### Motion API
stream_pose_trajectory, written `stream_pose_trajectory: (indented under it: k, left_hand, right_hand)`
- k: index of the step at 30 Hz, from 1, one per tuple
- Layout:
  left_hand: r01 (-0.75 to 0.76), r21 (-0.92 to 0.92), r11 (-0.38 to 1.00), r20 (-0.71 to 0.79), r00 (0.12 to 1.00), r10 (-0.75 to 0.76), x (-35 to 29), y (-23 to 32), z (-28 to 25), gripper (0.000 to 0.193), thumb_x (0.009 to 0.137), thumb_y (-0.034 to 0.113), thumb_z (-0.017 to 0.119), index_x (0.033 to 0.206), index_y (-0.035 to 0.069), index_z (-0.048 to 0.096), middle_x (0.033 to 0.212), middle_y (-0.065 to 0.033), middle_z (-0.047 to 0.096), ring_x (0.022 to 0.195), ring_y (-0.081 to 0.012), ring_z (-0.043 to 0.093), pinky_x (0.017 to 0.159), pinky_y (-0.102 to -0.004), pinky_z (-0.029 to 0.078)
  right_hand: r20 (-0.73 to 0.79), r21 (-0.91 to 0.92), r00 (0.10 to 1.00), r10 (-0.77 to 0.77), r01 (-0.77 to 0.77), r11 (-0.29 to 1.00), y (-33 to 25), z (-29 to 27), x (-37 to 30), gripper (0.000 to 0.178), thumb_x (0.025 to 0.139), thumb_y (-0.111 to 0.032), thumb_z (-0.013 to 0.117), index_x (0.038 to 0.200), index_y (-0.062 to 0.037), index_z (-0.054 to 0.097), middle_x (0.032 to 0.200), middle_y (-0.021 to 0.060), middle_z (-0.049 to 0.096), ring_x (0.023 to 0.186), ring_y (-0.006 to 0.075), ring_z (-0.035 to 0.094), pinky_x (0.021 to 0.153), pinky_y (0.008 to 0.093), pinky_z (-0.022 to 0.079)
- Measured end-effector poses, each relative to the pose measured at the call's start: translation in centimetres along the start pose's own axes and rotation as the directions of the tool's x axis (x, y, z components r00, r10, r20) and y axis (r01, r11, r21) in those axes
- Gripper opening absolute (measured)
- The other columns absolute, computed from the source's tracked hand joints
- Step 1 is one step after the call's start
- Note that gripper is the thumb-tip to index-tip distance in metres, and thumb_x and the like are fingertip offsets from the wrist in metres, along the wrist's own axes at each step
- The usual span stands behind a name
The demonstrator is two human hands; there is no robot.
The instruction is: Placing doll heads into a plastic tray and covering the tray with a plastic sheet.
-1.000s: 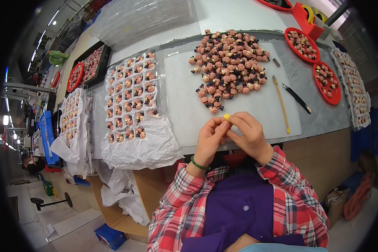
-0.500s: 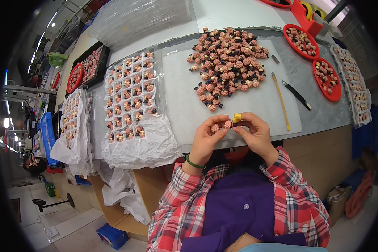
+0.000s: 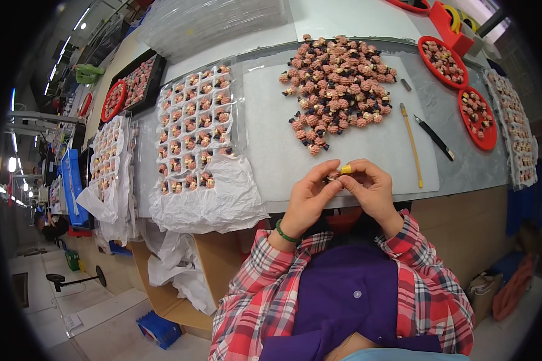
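My left hand (image 3: 312,197), with a green bead bracelet at the wrist, meets my right hand (image 3: 370,188) at the table's front edge. Their fingertips are pinched together around a small pink-haired figurine (image 3: 332,175), mostly covered by the fingers. A yellow wrap circles one of the right fingers. Whether a second piece sits in the left hand cannot be made out. Just beyond the hands lies a heap of similar figurines (image 3: 337,84), pink with dark and cream parts, on a white sheet (image 3: 262,138).
Left of the sheet, a compartment tray (image 3: 193,129) of figurines is partly covered by white paper (image 3: 208,201). A yellow stick (image 3: 411,147), a black craft knife (image 3: 435,138) and a small grey block (image 3: 406,85) lie to the right. Red dishes (image 3: 492,137) hold more figurines. An open carton (image 3: 208,271) stands below.
The two pink pieces that showed between my fingers are now largely hidden, as the hands have drawn closer together. The whole view has shifted slightly.
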State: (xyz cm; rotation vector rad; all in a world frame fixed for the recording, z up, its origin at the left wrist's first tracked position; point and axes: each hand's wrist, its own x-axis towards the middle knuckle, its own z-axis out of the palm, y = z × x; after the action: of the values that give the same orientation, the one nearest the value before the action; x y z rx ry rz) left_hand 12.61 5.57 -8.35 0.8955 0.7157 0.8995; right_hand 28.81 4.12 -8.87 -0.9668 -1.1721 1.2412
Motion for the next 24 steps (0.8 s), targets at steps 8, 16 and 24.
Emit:
stream_pose_trajectory:
  k: [8, 16, 24]
  left_hand:
    - [-0.171, 0.380, 0.909, -0.031, 0.980, 0.198, -2.2, 2.8, 0.3, 0.041, 0.085, -0.004, 0.058, 0.126, -0.003, 0.049, 0.122, -0.0084, 0.050, 0.107, -0.0138, 0.051, 0.090, -0.0263, 0.045]
    - [0.083, 0.969, 0.232, -0.230, 0.633, 0.739, -3.9, 7.5, -9.6, 0.037, 0.083, 0.002, 0.059, 0.118, -0.005, 0.052, 0.120, -0.0204, 0.054, 0.101, -0.0316, 0.055, 0.087, -0.0380, 0.044]
    - [0.250, 0.968, -0.007, -0.187, 0.745, 0.640, -3.9, 4.0, -12.0, 0.037, 0.087, 0.009, 0.054, 0.122, -0.004, 0.050, 0.128, -0.0208, 0.048, 0.122, -0.0401, 0.037, 0.096, -0.0463, 0.035]
  right_hand:
    - [0.016, 0.012, 0.998, 0.060, -0.060, 0.998, -0.1, 0.3, -0.2, 0.015, 0.093, -0.009, 0.054, 0.100, 0.0030, 0.058, 0.092, 0.0053, 0.058, 0.078, 0.0108, 0.057, 0.071, 0.0240, 0.048]
    - [-0.007, -0.007, 0.995, 0.097, -0.097, 0.995, 0.4, 0.4, -0.5, 0.016, 0.092, -0.012, 0.056, 0.097, 0.0024, 0.059, 0.089, 0.0053, 0.058, 0.074, 0.0107, 0.057, 0.066, 0.0229, 0.047]
    - [0.004, -0.034, 0.988, 0.155, -0.155, 0.987, 0.4, 0.3, -0.1, 0.014, 0.091, -0.010, 0.056, 0.097, 0.0018, 0.059, 0.087, 0.0036, 0.059, 0.074, 0.0096, 0.056, 0.067, 0.0226, 0.047]
